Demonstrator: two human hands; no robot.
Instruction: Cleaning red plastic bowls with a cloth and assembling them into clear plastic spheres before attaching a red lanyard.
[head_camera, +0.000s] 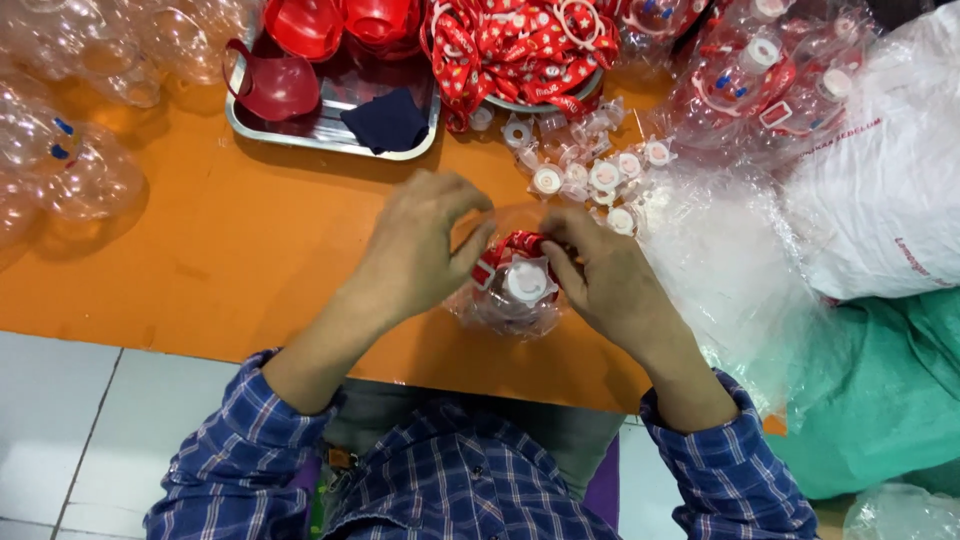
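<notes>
Near the middle of the orange counter (250, 250), a small clear plastic bottle (512, 305) with a white cap (527, 282), resting on the surface close to the near edge. Held from both sides: left hand (415, 245) at its left, right hand (605, 280) at its right, the bottle lying between the two sets of fingers and partly under them. Left fingers (478, 250) curled and narrow, pinching a red strap (515, 245) with white print at the bottle's neck. Right fingers (560, 255) likewise bent in tight, gripping the same strap just above the cap from the far right. Both wrists in blue checked sleeves (250, 440), reaching in from the near side.

Far from the hands, a metal tray (330, 125) carrying red plastic cups (280, 85) and a dark blue cloth (388, 120). Right of the tray, a heap of red printed straps (520, 45) in a shallow dish. Just beyond the right hand, a scatter of loose white caps (590, 170). At the far left, a pile of empty clear bottles (60, 130). At the right, crinkled clear plastic wrap (720, 260), more capped bottles with red straps (770, 70), a white sack (880, 180) and a green bag (880, 390).
</notes>
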